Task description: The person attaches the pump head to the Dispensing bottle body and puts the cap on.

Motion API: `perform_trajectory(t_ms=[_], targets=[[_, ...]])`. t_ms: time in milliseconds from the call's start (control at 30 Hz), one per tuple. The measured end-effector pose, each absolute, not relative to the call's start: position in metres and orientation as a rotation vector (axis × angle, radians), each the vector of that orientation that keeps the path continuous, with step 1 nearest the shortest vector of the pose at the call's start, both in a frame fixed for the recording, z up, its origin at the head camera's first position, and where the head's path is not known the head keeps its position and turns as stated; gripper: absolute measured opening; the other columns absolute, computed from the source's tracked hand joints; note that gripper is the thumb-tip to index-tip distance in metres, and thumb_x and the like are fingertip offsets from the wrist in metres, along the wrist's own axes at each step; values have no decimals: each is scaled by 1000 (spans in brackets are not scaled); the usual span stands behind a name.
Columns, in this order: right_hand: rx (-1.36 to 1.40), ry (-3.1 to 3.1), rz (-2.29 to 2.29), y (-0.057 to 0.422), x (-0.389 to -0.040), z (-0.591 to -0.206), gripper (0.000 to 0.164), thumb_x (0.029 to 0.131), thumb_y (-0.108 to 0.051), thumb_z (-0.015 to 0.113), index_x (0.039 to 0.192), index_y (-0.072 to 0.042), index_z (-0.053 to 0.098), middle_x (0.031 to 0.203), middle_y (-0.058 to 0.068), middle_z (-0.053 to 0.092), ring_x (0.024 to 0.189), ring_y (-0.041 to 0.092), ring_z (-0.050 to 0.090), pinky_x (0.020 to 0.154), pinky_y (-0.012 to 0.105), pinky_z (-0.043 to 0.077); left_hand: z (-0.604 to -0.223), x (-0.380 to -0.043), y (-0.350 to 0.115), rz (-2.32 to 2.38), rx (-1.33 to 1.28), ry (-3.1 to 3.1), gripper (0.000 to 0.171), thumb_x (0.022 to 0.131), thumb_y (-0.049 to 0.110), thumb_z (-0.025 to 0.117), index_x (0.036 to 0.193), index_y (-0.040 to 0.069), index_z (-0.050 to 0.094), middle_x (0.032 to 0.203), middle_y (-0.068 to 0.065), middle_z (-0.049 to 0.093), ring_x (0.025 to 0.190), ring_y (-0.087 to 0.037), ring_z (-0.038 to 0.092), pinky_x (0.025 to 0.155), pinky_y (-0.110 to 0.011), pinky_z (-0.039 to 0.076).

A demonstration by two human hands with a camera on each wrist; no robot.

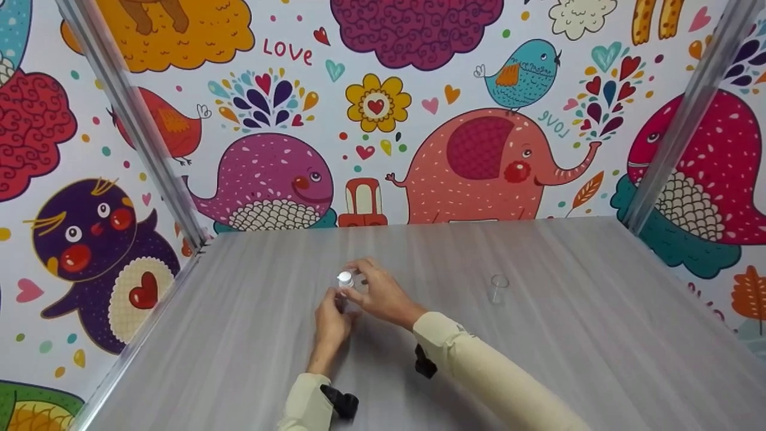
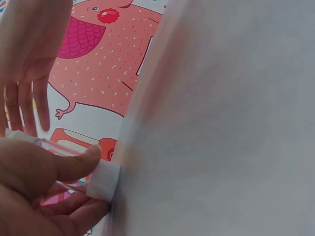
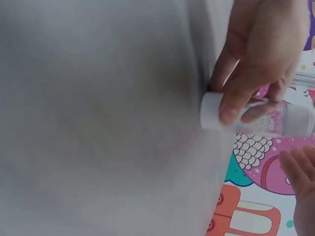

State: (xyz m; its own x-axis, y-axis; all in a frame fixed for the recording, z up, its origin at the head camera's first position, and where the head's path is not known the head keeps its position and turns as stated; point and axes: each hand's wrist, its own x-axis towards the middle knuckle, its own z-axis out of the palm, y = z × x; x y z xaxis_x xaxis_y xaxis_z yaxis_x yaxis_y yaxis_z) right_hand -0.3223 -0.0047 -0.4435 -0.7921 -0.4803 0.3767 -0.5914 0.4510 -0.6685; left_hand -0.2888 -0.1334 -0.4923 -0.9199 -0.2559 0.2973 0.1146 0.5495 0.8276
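A clear bottle with a white base and a white top (image 1: 345, 278) stands upright on the table, its base right at the tabletop. My left hand (image 1: 332, 322) grips it low down. In the right wrist view, the thumb and fingers of that hand (image 3: 268, 54) wrap the white base and the clear body of the bottle (image 3: 269, 120). Beside the top is my right hand (image 1: 386, 294), its fingers spread around it in the head view. Seen from the left wrist, the right hand's fingers (image 2: 40, 105) extend nearly straight, with a gap before the bottle.
To the right on the grey wood-grain table (image 1: 574, 335) stands a small clear cup (image 1: 498, 290). A printed cartoon wall (image 1: 371, 137) rises behind the table's back edge. Metal posts (image 1: 140, 129) stand at both sides.
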Motion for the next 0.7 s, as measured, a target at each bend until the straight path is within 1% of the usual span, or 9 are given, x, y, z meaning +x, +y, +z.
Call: perform_trajectory(t_ms=[133,267,367,500,700], targets=[[979,-2549,1160,4,-323,-446,43,95,-27,69,132,-10,56,134,6,57,124,21,58,109,39,46,-493,-289,-133,-1327,103,-2394,28,72,-11,72,92,-2,55,79,-16,59,70,-21,49,65,-36,42],[986,-2558,1087,13,-324,-447,46,95,-31,68,134,-10,57,138,7,56,128,21,55,111,41,43,-492,-289,-133,-1328,109,-2406,28,73,-12,71,93,-3,55,81,-19,62,72,-24,52,67,-39,44],[961,-2570,1021,22,-324,-446,48,93,-31,70,133,-9,58,139,9,55,131,25,52,112,46,41,-491,-288,-133,-1331,127,-2427,31,75,-8,75,99,-4,56,89,-21,66,79,-29,60,74,-45,50],[942,-2586,937,32,-323,-445,49,91,-31,73,132,-9,59,140,9,55,132,27,49,112,52,38,-488,-286,-132,-1354,168,-2451,35,77,-3,79,105,-4,56,97,-23,68,90,-34,65,84,-51,51],[963,-2607,899,40,-322,-447,51,89,-31,75,133,-11,59,141,9,54,132,27,48,113,53,36,-488,-288,-130,-1350,194,-2457,36,77,-4,79,105,-4,57,99,-23,68,94,-36,66,88,-53,51]])
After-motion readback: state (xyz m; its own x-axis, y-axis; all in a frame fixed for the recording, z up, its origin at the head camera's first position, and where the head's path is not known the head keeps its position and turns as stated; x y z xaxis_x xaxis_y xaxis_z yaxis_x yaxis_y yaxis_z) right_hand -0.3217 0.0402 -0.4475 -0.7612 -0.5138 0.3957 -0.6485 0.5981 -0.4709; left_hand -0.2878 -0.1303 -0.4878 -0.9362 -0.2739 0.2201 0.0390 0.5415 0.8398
